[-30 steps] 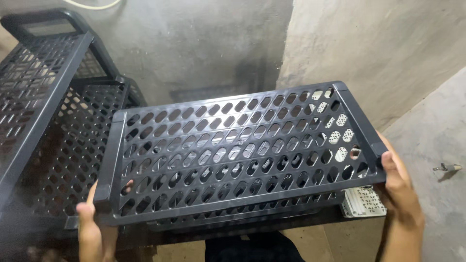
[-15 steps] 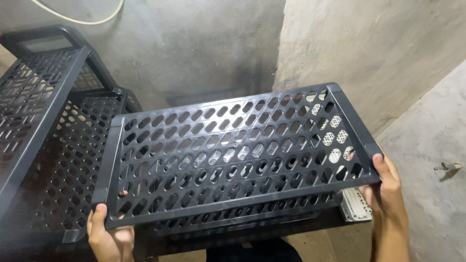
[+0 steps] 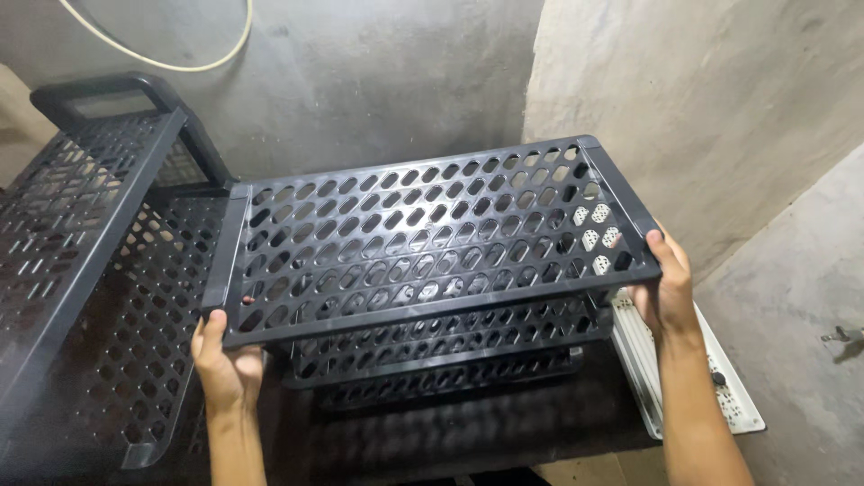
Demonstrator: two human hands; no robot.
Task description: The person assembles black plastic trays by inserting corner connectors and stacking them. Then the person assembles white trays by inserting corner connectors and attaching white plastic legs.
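Both hands, left hand [image 3: 227,364] and right hand [image 3: 668,290], clamp the black tray [image 3: 423,238] ends (edge-only grip); it could slip onto the stacked trays [image 3: 432,355] beneath.

Held shelf panel [image 3: 423,238] above stacked panels [image 3: 432,346] — rack [image 3: 81,270] left, strip [image 3: 720,387] right.

Your left palm [image 3: 229,364] hides under the shelf [image 3: 432,238]; the rack [image 3: 81,270] runs off the left edge.
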